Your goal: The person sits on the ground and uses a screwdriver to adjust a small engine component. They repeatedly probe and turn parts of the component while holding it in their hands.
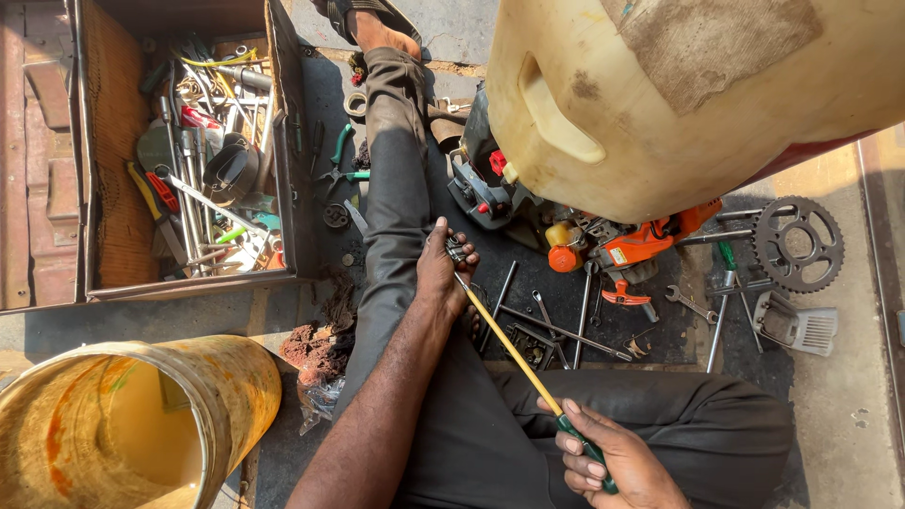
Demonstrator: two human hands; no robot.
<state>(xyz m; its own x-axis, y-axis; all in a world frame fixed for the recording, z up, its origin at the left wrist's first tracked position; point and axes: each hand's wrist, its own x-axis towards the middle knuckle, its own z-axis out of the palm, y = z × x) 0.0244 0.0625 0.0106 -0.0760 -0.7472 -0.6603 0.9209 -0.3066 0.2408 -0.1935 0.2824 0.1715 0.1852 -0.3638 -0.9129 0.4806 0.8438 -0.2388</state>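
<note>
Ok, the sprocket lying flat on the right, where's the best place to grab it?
Probably pinch the sprocket by its toothed rim from its right side, where the ground looks bare. It lies flat, and rods and wrenches crowd its left edge.

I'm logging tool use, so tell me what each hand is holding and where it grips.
The right hand grips a long screwdriver by its green handle. The left hand pinches a small dark part at the screwdriver's tip.

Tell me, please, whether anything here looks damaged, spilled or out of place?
Yes. The big cream jerrycan wears a rough patch on its side, which suggests a repair. Wrenches and a sprocket lie scattered on the mat, and the toolbox is a jumble. The left hand and right hand hold a screwdriver.
</note>
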